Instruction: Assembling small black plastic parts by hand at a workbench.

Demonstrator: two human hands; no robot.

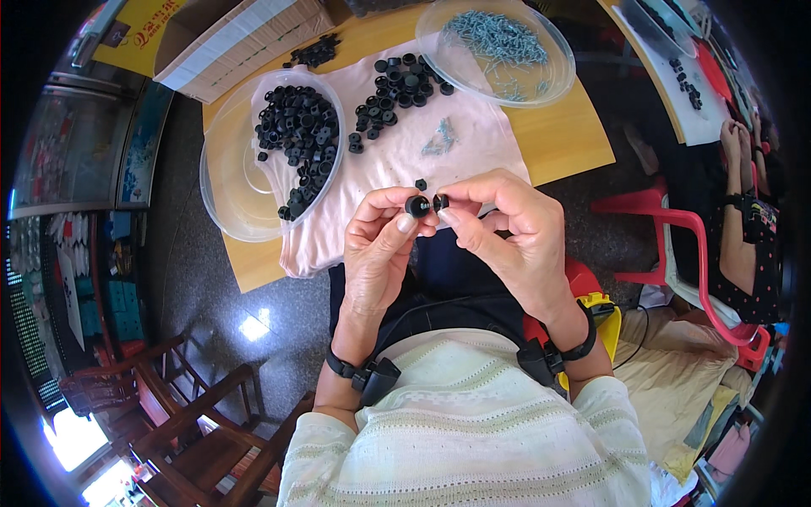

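My left hand (378, 241) pinches a round black plastic cap (416, 206) between thumb and forefinger, its open side turned to the right. In my right hand (517, 232) is a smaller black plastic piece (440, 202), held at the fingertips close beside the cap. Something small and shiny shows between the two parts, too small to make out for sure. Just beyond my fingers, a small black part (421, 184) lies on the pale pink cloth (384, 173). Farther back on the cloth are a little pile of screws (440, 138) and a heap of black caps (404, 82).
A clear round tub (211, 182) of black parts stands at the left, another tub (553, 84) of screws at the far right. Behind are a cardboard box (245, 46) and loose black parts (314, 51). Another person (748, 224) works beside a red chair (688, 245) on the right.
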